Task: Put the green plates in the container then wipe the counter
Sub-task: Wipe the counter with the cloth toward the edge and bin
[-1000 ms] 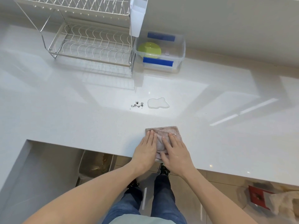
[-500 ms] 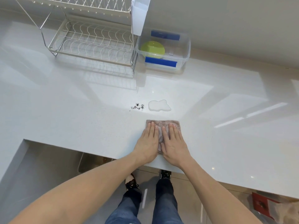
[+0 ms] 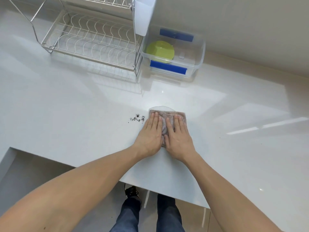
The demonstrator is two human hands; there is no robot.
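Note:
Green plates (image 3: 160,50) lie inside a clear plastic container (image 3: 199,52) with blue clips at the back of the white counter (image 3: 66,114). My left hand (image 3: 150,133) and my right hand (image 3: 178,136) press flat, side by side, on a pinkish-grey cloth (image 3: 168,115). The cloth's far edge lies over a small puddle of water (image 3: 161,108), most of it hidden under the cloth. A patch of dark crumbs (image 3: 138,118) sits just left of my left fingertips.
A wire dish rack (image 3: 90,39) stands at the back left with a white cutlery holder (image 3: 144,14) on its right end, next to the container. The counter has a cut-out edge at front left (image 3: 11,149). My legs and the floor show below.
Both hands have pushed the cloth away from the counter's front edge, toward the back. Its far edge now covers most of the puddle, which lay clear of it before.

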